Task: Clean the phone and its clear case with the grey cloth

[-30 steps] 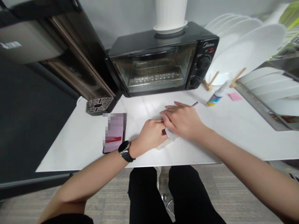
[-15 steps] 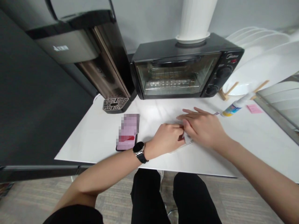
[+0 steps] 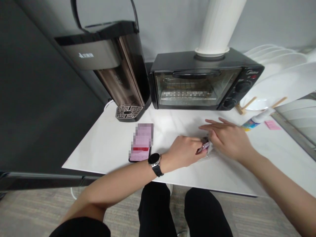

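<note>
My left hand [image 3: 184, 152], with a black watch on its wrist, rests on the white table [image 3: 103, 148] with its fingers curled round a small pink-and-dark object [image 3: 202, 148] that I cannot name. My right hand [image 3: 228, 140] lies just right of it, index finger and the fingers beside it stretched forward, thumb side pressed against a crumpled white wrapper or paper [image 3: 210, 152] at the same spot. The two hands touch there, and most of what they hold is hidden.
A phone [image 3: 141, 143] lies left of my left hand. At the back stand a water dispenser [image 3: 116, 72] and a black toaster oven [image 3: 202, 82] with a white vase [image 3: 217, 29] on top. White plates [image 3: 278, 82], a small bottle [image 3: 254, 121] and a pink note [image 3: 272, 124] are at right.
The view has swung up and left, so the scene sits further right. Both hands stay together; a pink-and-dark object now shows between them, and less of the white paper is visible.
</note>
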A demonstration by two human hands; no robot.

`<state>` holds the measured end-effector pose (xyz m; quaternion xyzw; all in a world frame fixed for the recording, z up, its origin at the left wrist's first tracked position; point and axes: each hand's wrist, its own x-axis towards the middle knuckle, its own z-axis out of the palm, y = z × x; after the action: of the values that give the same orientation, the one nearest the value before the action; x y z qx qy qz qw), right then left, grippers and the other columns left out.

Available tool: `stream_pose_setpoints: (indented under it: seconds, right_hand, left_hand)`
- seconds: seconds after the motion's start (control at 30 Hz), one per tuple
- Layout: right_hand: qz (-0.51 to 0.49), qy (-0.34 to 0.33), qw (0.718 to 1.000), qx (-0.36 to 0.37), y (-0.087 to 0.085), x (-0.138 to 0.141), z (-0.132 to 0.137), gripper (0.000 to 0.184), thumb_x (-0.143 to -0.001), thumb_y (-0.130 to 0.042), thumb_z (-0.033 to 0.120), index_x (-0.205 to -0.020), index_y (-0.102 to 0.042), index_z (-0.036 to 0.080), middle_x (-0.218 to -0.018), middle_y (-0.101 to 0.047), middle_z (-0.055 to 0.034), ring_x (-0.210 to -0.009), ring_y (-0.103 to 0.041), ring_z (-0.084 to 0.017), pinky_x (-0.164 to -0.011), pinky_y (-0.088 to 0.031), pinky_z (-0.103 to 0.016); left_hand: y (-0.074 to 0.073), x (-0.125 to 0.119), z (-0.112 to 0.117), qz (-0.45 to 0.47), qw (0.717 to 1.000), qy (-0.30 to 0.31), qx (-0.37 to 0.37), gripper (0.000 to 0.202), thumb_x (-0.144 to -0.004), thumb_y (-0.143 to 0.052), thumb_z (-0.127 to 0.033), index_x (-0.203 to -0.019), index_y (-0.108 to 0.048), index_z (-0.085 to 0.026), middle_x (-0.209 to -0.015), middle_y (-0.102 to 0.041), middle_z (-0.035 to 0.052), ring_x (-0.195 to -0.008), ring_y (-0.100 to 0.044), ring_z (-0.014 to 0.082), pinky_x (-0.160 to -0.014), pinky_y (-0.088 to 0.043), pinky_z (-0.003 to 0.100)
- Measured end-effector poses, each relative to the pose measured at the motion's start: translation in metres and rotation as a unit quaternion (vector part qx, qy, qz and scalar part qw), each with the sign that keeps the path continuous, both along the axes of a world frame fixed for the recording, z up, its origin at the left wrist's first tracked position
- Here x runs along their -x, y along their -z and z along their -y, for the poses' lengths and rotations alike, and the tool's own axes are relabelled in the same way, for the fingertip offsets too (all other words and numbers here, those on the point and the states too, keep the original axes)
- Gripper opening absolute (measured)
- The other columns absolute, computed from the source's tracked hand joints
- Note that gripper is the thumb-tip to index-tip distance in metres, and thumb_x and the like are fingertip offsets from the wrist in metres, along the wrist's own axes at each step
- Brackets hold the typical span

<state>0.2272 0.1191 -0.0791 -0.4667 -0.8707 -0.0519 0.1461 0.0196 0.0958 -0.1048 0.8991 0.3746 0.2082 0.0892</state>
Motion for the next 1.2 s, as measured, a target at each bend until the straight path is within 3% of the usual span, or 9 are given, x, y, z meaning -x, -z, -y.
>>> stream_pose_setpoints:
  seconds: [0.13,0.23,0.33,0.57,0.67,0.77,0.93,1.07,1.2]
  right_hand:
    - [-0.009,0.077,0.997,-0.008,0.000,-0.015,-0.009,0.054,-0.108,-0.028,0.027,-0.125,-0.078,0.019,-0.132,-0.076,-0.0129,-0.135,-0.065,-0.035,-0.115,-0.051,-0.054]
    - [-0.025,-0.019,0.999,-0.021,0.003,0.010,0.007,0.049,-0.106,-0.031,0.024,-0.119,-0.078,0.018,-0.126,-0.079,-0.0069,-0.141,-0.060,-0.032,-0.125,-0.039,-0.061]
    - [-0.022,-0.067,0.997,-0.003,0.005,0.027,0.014,0.046,-0.107,-0.034,0.024,-0.120,-0.077,0.017,-0.123,-0.080,-0.0075,-0.133,-0.068,-0.027,-0.122,-0.044,-0.055]
    - [-0.024,0.064,0.998,-0.015,0.000,-0.008,-0.011,0.051,-0.106,-0.030,0.024,-0.122,-0.079,0.017,-0.124,-0.079,-0.0114,-0.132,-0.068,-0.032,-0.112,-0.055,-0.053]
    - [-0.009,-0.016,1.000,-0.016,0.001,0.014,0.003,0.050,-0.106,-0.032,0.024,-0.118,-0.079,0.016,-0.123,-0.080,-0.0089,-0.134,-0.066,-0.029,-0.120,-0.047,-0.054]
    - [-0.006,-0.055,0.998,-0.005,0.001,0.030,0.016,0.050,-0.107,-0.032,0.026,-0.118,-0.079,0.017,-0.119,-0.081,-0.0085,-0.122,-0.073,-0.027,-0.114,-0.052,-0.049]
    - [-0.053,0.056,0.997,-0.001,-0.011,0.001,0.012,0.061,-0.109,-0.022,0.037,-0.124,-0.079,0.022,-0.117,-0.081,-0.0098,-0.102,-0.079,-0.033,-0.075,-0.058,-0.044]
    - [-0.173,0.053,0.983,-0.035,-0.031,-0.011,0.014,0.068,-0.111,-0.018,0.045,-0.115,-0.082,0.024,-0.108,-0.083,-0.0089,-0.090,-0.079,-0.031,-0.067,-0.050,-0.040]
    - [-0.355,0.024,0.932,-0.067,-0.038,0.008,0.022,0.072,-0.112,-0.019,0.052,-0.099,-0.082,0.020,-0.086,-0.081,-0.0101,-0.076,-0.076,-0.024,-0.063,-0.046,-0.035]
  left_hand:
    - [-0.001,0.000,0.000,0.013,1.000,-0.006,0.017,0.038,-0.105,-0.057,-0.041,-0.077,-0.071,-0.020,-0.076,-0.073,0.0020,-0.069,-0.069,0.0164,-0.056,-0.041,0.032]
    - [0.001,0.000,-0.001,-0.001,1.000,-0.001,0.014,0.027,-0.099,-0.062,-0.030,-0.075,-0.070,-0.019,-0.076,-0.073,0.0034,-0.071,-0.070,0.0187,-0.059,-0.045,0.033]
    - [0.002,0.001,-0.002,-0.017,1.000,0.000,0.010,0.014,-0.090,-0.066,-0.017,-0.077,-0.071,-0.016,-0.079,-0.075,0.0054,-0.072,-0.070,0.0201,-0.063,-0.047,0.034]
    - [-0.001,-0.001,0.000,0.016,1.000,-0.018,0.005,0.041,-0.103,-0.059,-0.040,-0.069,-0.065,-0.019,-0.072,-0.071,0.0012,-0.067,-0.067,0.0151,-0.059,-0.044,0.030]
    - [0.004,0.000,-0.001,0.003,1.000,-0.006,-0.014,0.029,-0.096,-0.066,-0.029,-0.069,-0.065,-0.019,-0.070,-0.070,0.0016,-0.064,-0.066,0.0158,-0.058,-0.045,0.031]
    - [0.006,0.003,-0.001,-0.005,1.000,0.002,-0.025,0.018,-0.090,-0.067,-0.020,-0.072,-0.069,-0.018,-0.074,-0.072,0.0034,-0.067,-0.067,0.0171,-0.059,-0.047,0.032]
    - [-0.015,0.002,0.008,0.036,0.997,-0.004,-0.066,0.037,-0.107,-0.051,-0.034,-0.078,-0.069,-0.019,-0.075,-0.070,0.0006,-0.066,-0.065,0.0142,-0.057,-0.047,0.030]
    - [-0.039,-0.005,0.017,0.135,0.982,0.000,-0.132,0.036,-0.108,-0.053,-0.033,-0.077,-0.065,-0.019,-0.073,-0.069,0.0004,-0.065,-0.064,0.0131,-0.060,-0.050,0.028]
    - [-0.063,-0.011,0.021,0.291,0.944,0.016,-0.155,0.015,-0.102,-0.067,-0.028,-0.092,-0.069,-0.018,-0.083,-0.074,0.0022,-0.075,-0.069,0.0138,-0.070,-0.055,0.026]
